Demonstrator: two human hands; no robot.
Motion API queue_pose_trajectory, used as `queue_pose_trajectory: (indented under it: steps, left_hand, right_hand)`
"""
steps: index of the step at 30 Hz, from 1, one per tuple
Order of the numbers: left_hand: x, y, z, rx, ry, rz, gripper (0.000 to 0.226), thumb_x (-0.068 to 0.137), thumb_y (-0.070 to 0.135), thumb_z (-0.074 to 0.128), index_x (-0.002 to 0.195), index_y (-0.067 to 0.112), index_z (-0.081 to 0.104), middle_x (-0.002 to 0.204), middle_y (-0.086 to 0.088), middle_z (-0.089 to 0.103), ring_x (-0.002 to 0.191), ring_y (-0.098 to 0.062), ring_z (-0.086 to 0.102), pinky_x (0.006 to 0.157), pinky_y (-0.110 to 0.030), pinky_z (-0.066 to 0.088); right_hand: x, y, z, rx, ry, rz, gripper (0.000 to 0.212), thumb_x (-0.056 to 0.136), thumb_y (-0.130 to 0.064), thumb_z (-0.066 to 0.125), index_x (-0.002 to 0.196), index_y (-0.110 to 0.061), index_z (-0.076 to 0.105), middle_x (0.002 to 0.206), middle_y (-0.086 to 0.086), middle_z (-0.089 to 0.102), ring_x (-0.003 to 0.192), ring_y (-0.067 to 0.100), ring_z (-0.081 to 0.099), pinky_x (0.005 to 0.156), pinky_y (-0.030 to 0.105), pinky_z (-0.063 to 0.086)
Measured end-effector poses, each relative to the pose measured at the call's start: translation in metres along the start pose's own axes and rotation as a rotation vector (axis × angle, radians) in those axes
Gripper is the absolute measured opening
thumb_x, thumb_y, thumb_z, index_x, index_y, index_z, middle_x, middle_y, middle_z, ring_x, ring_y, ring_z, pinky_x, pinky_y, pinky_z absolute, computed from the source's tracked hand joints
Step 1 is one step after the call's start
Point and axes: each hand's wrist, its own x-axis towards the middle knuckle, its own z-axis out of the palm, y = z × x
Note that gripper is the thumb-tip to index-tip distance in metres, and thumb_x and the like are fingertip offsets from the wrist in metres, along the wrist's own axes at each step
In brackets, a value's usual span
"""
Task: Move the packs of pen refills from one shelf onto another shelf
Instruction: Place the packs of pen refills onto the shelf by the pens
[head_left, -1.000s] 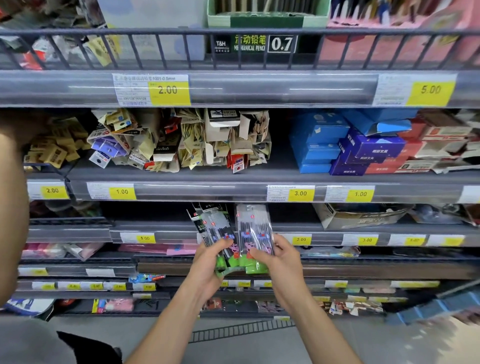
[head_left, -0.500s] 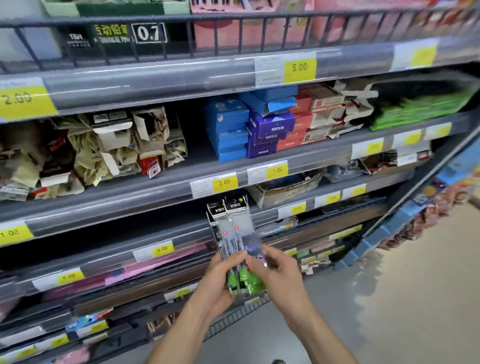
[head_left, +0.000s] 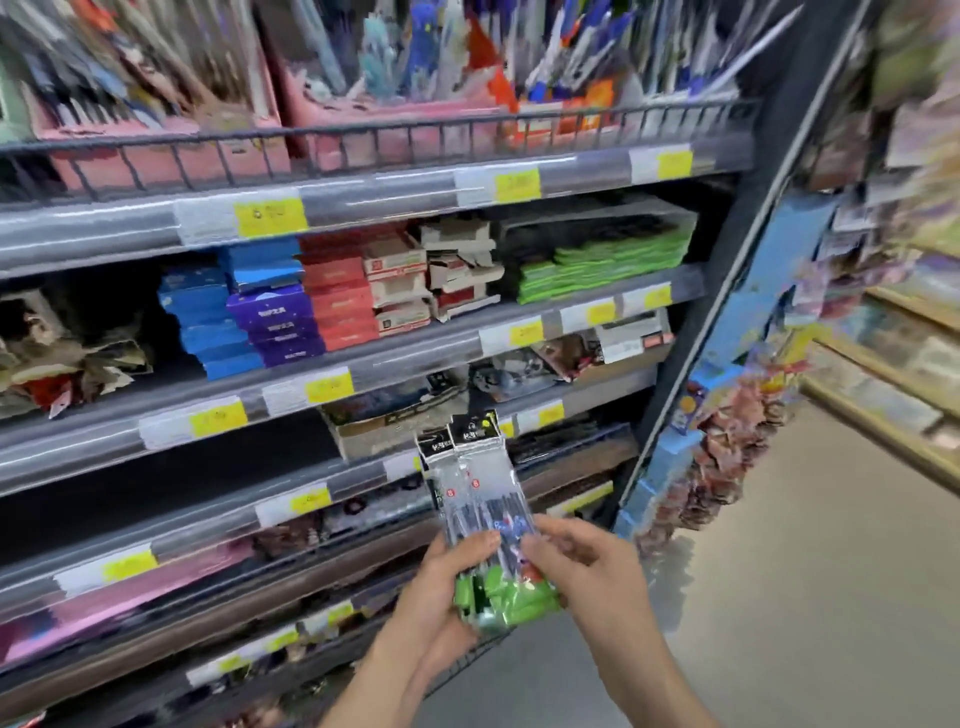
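The packs have gone along to a new part of the shelves.

The packs of pen refills stand upright in both grips, the left hand and the right hand each curled round their green bottom ends. A second ago they were further left; now the green stacks sit above the grips, so a new shelf is likely close.

Refill packs between both hands, before the shelves, boxes above.
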Motion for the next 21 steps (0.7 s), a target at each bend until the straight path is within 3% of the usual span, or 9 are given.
queue_pose_trajectory:
  steps: [3, 6, 8, 12, 17, 21]
  left_hand:
    - [0.009, -0.019, 0.052, -0.010, -0.013, 0.055, 0.065, 0.070, -0.005, 0.082, 0.132, -0.009, 0.063, 0.108, -0.032, 0.075, 0.082, -0.039, 0.078, 0.064, -0.047, 0.064]
    - [0.017, -0.035, 0.097, -0.023, -0.003, 0.109, 0.055, 0.069, 0.016, 0.081, 0.120, -0.003, 0.070, 0.101, -0.027, 0.078, 0.078, -0.036, 0.078, 0.062, -0.046, 0.064]
    - [0.022, -0.039, 0.123, -0.004, 0.018, 0.117, 0.056, 0.069, 0.024, 0.083, 0.117, -0.001, 0.071, 0.102, -0.027, 0.077, 0.077, -0.037, 0.077, 0.063, -0.048, 0.064]
    - [0.042, -0.038, 0.157, 0.048, 0.043, 0.155, 0.064, 0.077, 0.020, 0.079, 0.133, -0.003, 0.061, 0.105, -0.026, 0.077, 0.082, -0.038, 0.077, 0.067, -0.053, 0.064]
    - [0.081, -0.035, 0.186, 0.017, 0.029, 0.167, 0.078, 0.074, 0.027, 0.079, 0.142, -0.002, 0.055, 0.116, -0.028, 0.074, 0.089, -0.038, 0.075, 0.069, -0.054, 0.065]
    - [0.119, -0.028, 0.206, 0.002, 0.005, 0.160, 0.076, 0.065, 0.016, 0.094, 0.133, 0.005, 0.061, 0.119, -0.026, 0.074, 0.086, -0.039, 0.078, 0.068, -0.055, 0.063]
  right_hand:
    - [0.005, -0.016, -0.050, 0.060, -0.030, -0.025, 0.013, 0.086, -0.013, 0.081, 0.093, -0.023, 0.082, 0.081, 0.007, 0.079, 0.071, 0.016, 0.074, 0.060, 0.021, 0.054]
    - [0.012, -0.028, -0.088, 0.116, -0.065, -0.005, 0.005, 0.087, -0.014, 0.079, 0.091, -0.016, 0.080, 0.082, 0.010, 0.078, 0.072, 0.018, 0.072, 0.065, 0.031, 0.056]
    - [0.020, -0.038, -0.111, 0.168, -0.112, 0.037, 0.014, 0.084, -0.021, 0.082, 0.093, -0.011, 0.079, 0.085, 0.013, 0.077, 0.076, 0.022, 0.070, 0.072, 0.040, 0.056]
    - [0.041, -0.057, -0.146, 0.220, -0.241, 0.079, 0.015, 0.078, -0.027, 0.082, 0.084, -0.013, 0.080, 0.076, 0.007, 0.073, 0.067, 0.015, 0.068, 0.057, 0.028, 0.054]
    - [0.085, -0.078, -0.167, 0.118, -0.215, 0.065, 0.017, 0.088, -0.022, 0.078, 0.071, -0.021, 0.075, 0.073, 0.002, 0.071, 0.068, 0.017, 0.065, 0.073, 0.041, 0.047]
    - [0.125, -0.099, -0.185, 0.020, -0.202, 0.018, 0.023, 0.092, -0.021, 0.074, 0.070, -0.024, 0.074, 0.074, 0.005, 0.072, 0.067, 0.018, 0.066, 0.064, 0.036, 0.055]
